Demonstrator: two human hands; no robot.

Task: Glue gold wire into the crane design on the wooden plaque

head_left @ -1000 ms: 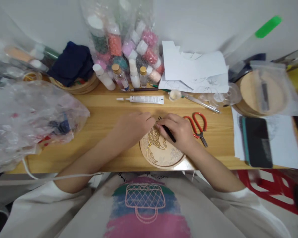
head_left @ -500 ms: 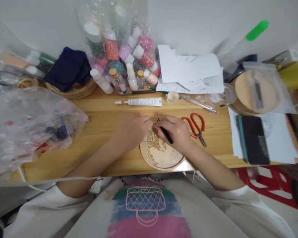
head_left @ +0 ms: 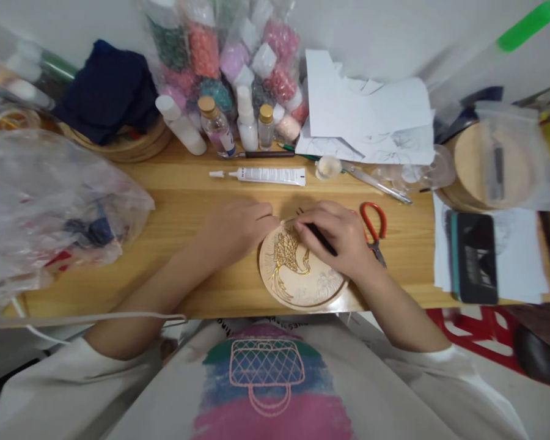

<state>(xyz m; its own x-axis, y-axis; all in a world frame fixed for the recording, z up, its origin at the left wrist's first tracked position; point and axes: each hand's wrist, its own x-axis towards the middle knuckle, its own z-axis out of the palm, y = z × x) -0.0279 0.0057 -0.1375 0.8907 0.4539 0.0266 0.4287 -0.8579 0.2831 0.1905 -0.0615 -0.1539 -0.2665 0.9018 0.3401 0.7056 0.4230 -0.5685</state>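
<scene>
Two hands meet over the upper edge of a round disc [head_left: 309, 288] bearing a gold bird [head_left: 289, 252].

The disc lies flat on the table [head_left: 412, 238], near its front edge, between the forearms. The right hand [head_left: 341, 237] grips a black tool [head_left: 321, 238] between thumb and fingers, slanted over the disc's upper right part. The left hand [head_left: 236, 231] is at the disc's upper left edge, its fingers bunched together; whether they pinch anything cannot be told. Red-handled pliers [head_left: 374, 246] lie just beyond the right hand, partly hidden by it. Behind the hands lie a white tube [head_left: 271, 176] and a small cup [head_left: 329, 167]; a phone [head_left: 474, 260] rests on papers [head_left: 522, 263] at the right.
</scene>
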